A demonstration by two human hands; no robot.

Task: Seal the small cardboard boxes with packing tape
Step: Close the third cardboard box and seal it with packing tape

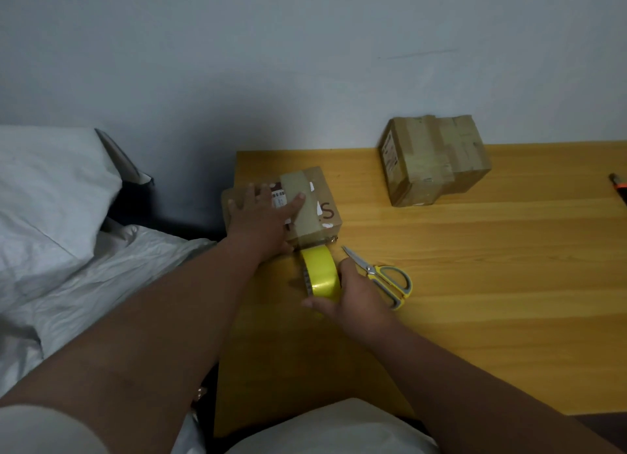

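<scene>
The left hand (263, 216) lies flat with fingers spread on top of a small cardboard box (307, 204) at the table's (475, 284) near-left corner, its forefinger pressing a strip of tape (300, 199) that runs over the lid. The right hand (353, 292) grips a yellow tape roll (320, 272) just in front of the box, the strip joining them. Scissors (383, 275) lie just beside that hand. A second, taped box (432, 158) stands well apart by the wall (305, 46).
</scene>
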